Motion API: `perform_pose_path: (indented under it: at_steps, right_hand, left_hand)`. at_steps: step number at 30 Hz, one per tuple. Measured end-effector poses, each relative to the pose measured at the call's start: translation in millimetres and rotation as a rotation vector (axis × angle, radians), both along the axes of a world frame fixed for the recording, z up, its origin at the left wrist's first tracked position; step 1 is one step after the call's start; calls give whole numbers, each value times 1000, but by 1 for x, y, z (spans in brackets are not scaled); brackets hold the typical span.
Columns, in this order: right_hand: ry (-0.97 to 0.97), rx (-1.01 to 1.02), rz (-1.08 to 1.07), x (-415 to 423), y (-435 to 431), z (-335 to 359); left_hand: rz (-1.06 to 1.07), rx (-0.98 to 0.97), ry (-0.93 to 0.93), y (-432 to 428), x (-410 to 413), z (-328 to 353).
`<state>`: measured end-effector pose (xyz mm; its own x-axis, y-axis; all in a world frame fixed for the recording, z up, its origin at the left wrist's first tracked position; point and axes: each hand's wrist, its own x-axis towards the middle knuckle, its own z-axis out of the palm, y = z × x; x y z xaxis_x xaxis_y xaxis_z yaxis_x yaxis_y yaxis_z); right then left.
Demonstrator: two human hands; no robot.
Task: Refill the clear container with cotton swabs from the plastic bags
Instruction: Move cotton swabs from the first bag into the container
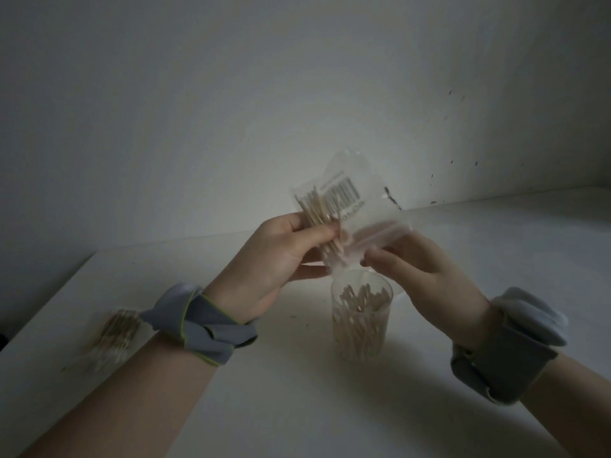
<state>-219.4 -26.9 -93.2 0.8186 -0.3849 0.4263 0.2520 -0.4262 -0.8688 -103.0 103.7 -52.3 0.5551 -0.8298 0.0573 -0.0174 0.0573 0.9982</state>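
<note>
A clear plastic bag with a barcode label is held upended above the clear container, which stands on the white table and holds several cotton swabs. My left hand grips the bag's left side around a bundle of swabs still inside it. My right hand pinches the bag's lower right edge near its mouth, just above the container's rim.
A second plastic bag of cotton swabs lies on the white table at the left, near the table's left edge. A white wall rises right behind the table. Both wrists wear grey bands.
</note>
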Motion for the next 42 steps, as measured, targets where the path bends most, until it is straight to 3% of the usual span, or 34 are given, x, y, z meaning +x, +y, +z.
perform_pose_path:
  at_steps: [4, 7, 12, 23, 27, 31, 36, 42]
  right_hand:
    - [330, -420, 78, -10, 4, 4]
    - [426, -691, 18, -9, 11, 3]
    - [146, -657, -126, -9, 9, 2]
    - [-66, -607, -257, -8, 7, -2]
    - [-36, -631, -305, -6, 8, -3]
    - [-233, -536, -311, -12, 9, 4]
    - [-41, -640, -397, -7, 10, -2]
    - [-182, -610, -419, -15, 9, 10]
  left_hand:
    - [100, -65, 8, 2, 7, 2]
    - [111, -95, -5, 3, 7, 6]
    - [76, -125, 22, 4, 6, 9]
    - [144, -187, 21, 4, 5, 14]
    - [139, -194, 0, 5, 5, 16]
    - [155, -196, -6, 5, 6, 17]
    - [182, -215, 1, 7, 8, 21]
    - [179, -222, -5, 7, 8, 22]
